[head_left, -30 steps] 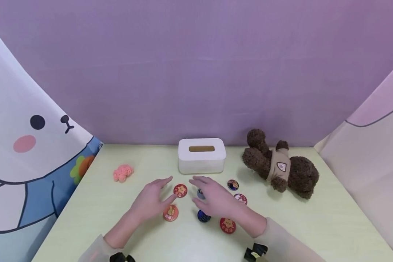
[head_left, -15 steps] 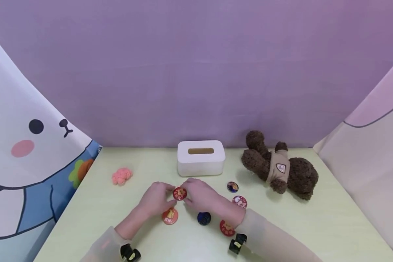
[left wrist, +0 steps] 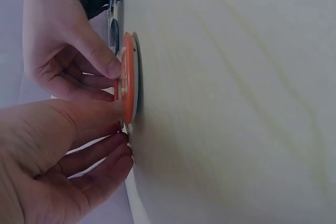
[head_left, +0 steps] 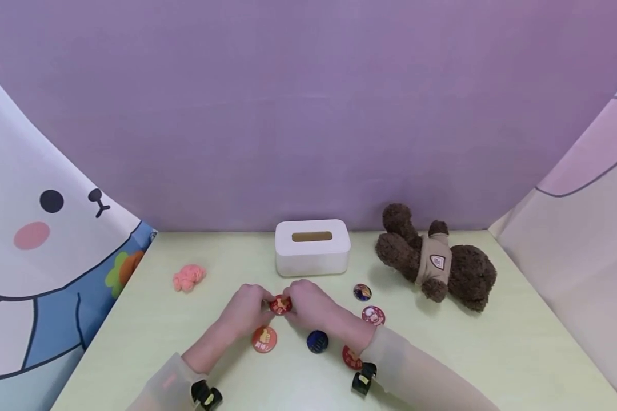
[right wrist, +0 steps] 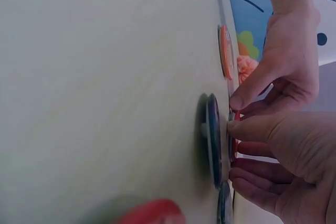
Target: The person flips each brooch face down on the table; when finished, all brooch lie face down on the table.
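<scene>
A round red button badge (head_left: 280, 304) with a yellow figure is pinched between both hands in the head view. My left hand (head_left: 243, 312) has thumb and fingers at its left edge. On the right edge, my right hand (head_left: 311, 306) grips it the same way. Both wrist views show the fingertips low over the table, largely covering this badge. An orange badge (head_left: 264, 339) with a thumbs-up lies just below the left hand. Under the right forearm sit a dark blue badge (head_left: 317, 341) and a partly hidden red one (head_left: 352, 357).
A white tissue box (head_left: 312, 257) stands behind the hands. Two more badges, a dark one (head_left: 362, 292) and a red-and-white one (head_left: 373, 315), lie right of it. A brown plush bear (head_left: 437, 260) lies at the right, a pink fluffy item (head_left: 189, 278) at the left.
Both hands have come inward, from open above the table to gripping the red badge. The badge's picture has turned. The grey-blue badge has become hidden by the right hand.
</scene>
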{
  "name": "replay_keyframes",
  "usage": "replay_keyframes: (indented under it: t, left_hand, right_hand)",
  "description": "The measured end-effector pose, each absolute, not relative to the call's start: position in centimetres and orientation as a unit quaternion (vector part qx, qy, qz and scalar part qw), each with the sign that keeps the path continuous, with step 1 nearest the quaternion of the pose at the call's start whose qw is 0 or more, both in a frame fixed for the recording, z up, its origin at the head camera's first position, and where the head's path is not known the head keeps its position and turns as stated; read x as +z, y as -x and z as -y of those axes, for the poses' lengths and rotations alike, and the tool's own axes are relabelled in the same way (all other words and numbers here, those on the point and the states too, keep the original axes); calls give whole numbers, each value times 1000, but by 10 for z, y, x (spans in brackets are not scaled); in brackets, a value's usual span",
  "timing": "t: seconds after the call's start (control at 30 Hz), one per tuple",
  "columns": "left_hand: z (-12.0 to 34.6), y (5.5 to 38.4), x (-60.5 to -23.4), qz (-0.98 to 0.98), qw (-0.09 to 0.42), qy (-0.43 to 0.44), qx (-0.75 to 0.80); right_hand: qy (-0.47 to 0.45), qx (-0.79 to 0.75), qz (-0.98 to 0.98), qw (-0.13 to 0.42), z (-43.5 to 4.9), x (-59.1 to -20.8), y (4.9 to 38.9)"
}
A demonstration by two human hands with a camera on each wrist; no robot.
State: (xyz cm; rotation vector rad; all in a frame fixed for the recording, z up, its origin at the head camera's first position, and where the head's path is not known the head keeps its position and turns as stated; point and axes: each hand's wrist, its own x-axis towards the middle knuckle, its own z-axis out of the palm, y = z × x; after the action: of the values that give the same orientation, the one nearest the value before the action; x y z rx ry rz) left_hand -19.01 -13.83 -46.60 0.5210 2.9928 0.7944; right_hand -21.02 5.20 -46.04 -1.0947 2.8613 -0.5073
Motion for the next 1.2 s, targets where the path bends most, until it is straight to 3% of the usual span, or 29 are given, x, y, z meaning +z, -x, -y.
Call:
replay_keyframes:
  t: [0.3,0.7,1.0,1.2]
  left_hand:
    - [142,191,-463,-947,-4,-186,262]
    - [143,188,-465,-937,-60,-169,301]
    - [137,185,-463,-909,-88,-130,386]
    - [134,183,-459,-894,-80,-137,418]
  right_hand:
    - [326,-216,-918,63,-54,-456,217]
    - [333,-278,-901,25,-62,-456,212]
    - [308,-356,-881,45,-71,-454,216]
    - [285,-399,-868,73,-75,-453,219]
